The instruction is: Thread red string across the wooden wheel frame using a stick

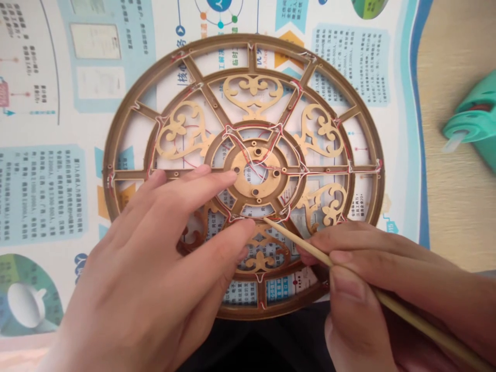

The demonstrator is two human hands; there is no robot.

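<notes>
A round gold openwork frame [116, 150] with scroll ornaments and thin red and white wires along its spokes lies flat on a printed poster. My left hand [155, 268] rests on its lower left, fingers stretched flat, the index fingertip reaching the central hub [253, 173]. Fingers of my right hand [372, 289] are closed in a pen grip on a thin wooden stick [306, 244]. The stick's tip touches the wires at the inner ring just below the hub.
The poster [46, 170] with blue text panels covers the tabletop. At the right edge, on bare wood-grain surface [453, 196], sits a blurred green tape dispenser [475, 121]. The frame's near rim overhangs the dark table edge at the bottom.
</notes>
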